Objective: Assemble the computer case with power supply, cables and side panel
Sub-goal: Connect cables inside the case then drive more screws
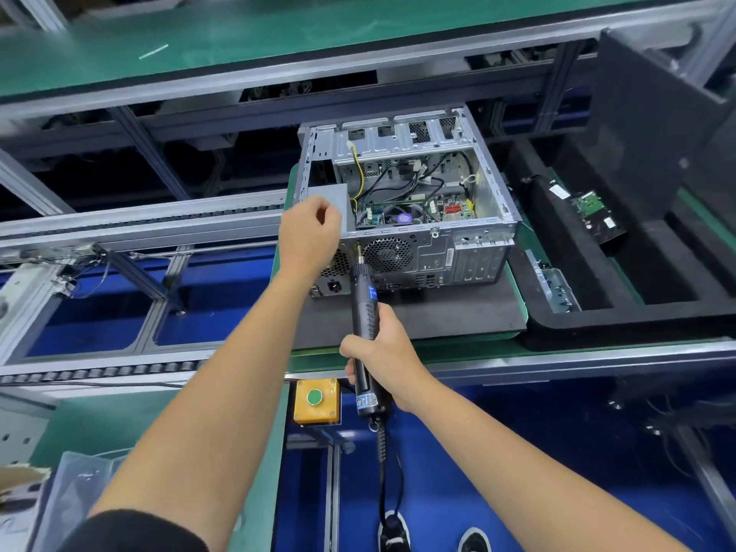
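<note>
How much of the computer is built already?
Partly. The power supply already sits inside the open case, and cables run over the board. Right now the left hand rests at its corner while the right hand aims the electric screwdriver at the back. The side panel is still off, leaning nearby.
</note>
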